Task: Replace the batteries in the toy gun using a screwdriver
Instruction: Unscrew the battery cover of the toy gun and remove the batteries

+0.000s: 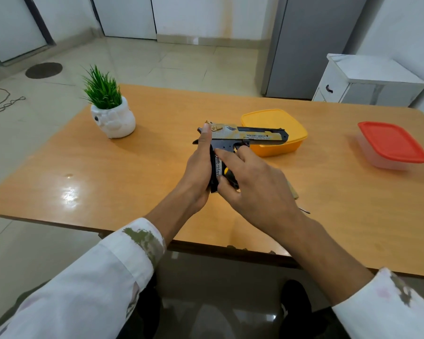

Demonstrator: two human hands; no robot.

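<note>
left hand point(201, 167) grips toy gun point(252, 135); right hand point(255, 189) pinches battery point(218, 165) at gun's grip.

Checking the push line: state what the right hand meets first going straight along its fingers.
The right hand would first meet the battery in the grip of the toy gun the left hand holds; its fingertip seems almost touching, depth unclear.

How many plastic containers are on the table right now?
2. A yellow container sits just behind the toy gun's barrel; a clear container with a red lid stands near the table's right edge. No others show.
</note>
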